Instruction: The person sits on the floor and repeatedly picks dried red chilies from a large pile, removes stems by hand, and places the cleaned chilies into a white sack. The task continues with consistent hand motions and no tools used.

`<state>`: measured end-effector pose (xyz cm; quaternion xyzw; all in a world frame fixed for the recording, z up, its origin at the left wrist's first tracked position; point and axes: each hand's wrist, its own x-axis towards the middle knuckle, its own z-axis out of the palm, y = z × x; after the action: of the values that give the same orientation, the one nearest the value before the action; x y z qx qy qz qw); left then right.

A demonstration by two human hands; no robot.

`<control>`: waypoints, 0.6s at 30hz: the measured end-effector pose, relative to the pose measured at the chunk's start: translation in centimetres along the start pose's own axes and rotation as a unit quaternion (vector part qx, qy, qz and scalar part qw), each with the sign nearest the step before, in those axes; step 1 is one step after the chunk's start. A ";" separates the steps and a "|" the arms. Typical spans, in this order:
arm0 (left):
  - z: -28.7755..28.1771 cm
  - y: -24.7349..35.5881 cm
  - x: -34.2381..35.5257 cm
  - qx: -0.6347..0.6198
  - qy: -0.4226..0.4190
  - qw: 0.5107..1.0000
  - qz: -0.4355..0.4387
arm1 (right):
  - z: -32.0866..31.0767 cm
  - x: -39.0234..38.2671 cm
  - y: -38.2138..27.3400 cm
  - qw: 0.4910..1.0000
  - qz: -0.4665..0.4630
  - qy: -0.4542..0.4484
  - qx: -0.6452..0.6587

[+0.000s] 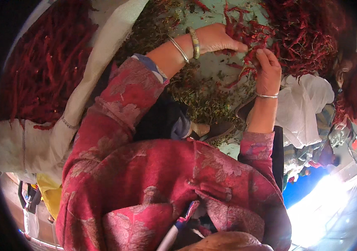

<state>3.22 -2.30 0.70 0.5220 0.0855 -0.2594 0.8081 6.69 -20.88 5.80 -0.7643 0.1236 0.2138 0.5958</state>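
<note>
Both hands busy at the dried red chilli heap.

The left hand (218, 39) reaches in from the left, wrist banded with two metal bangles (186, 45), fingers pinched shut on a dried red chilli (247, 49) at the pile's edge. The right hand (267, 69) comes up from below, fingers curled closed on the same chilli, a thin bangle (267, 96) at its wrist. Which way that chilli points, I cannot tell among the tangle. The big chilli heap (304, 33) sits just beyond the fingertips; green stems and stalks (199, 92) litter the ground below the hands. A white sack (44, 58) full of red chillies stands well left, white cloth (304, 104) bunched at right.
</note>
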 end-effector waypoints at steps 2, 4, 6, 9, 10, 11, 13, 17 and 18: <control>0.2 0.4 -0.5 0.019 -0.026 0.999 -0.007 | 1.6 -0.5 -0.5 1.000 -0.015 0.007 -0.027; 0.2 0.2 -0.2 -0.001 -0.031 0.999 -0.005 | 2.4 -0.9 -0.8 0.998 -0.021 0.006 -0.052; 0.0 0.5 -0.3 -0.007 0.018 1.000 -0.006 | 2.1 -0.4 -0.4 0.998 -0.045 0.014 -0.052; -0.4 -0.3 0.4 0.013 0.074 0.997 0.007 | 1.5 -0.7 -0.5 0.992 -0.034 0.035 -0.118; -0.4 -0.2 0.3 0.003 0.086 0.996 0.003 | 1.3 -1.0 -0.6 0.987 -0.022 0.044 -0.151; -0.4 -0.2 0.3 -0.007 0.099 0.995 -0.002 | 1.5 -1.2 -0.4 0.988 -0.019 0.022 -0.151; -0.2 -0.3 0.6 -0.014 0.082 0.997 0.008 | 1.9 -2.0 0.1 0.988 -0.015 -0.010 -0.153; -0.4 -1.2 0.8 -0.015 0.071 0.996 0.052 | 3.0 -2.3 1.2 0.982 -0.028 -0.037 -0.182; -0.3 -1.0 0.9 0.006 0.068 0.996 0.050 | 3.2 -2.4 0.9 0.986 -0.027 -0.032 -0.159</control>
<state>3.49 -2.69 -0.62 0.5468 0.1127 -0.1825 0.8093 3.58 -18.23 5.51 -0.8452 0.0482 0.2388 0.4757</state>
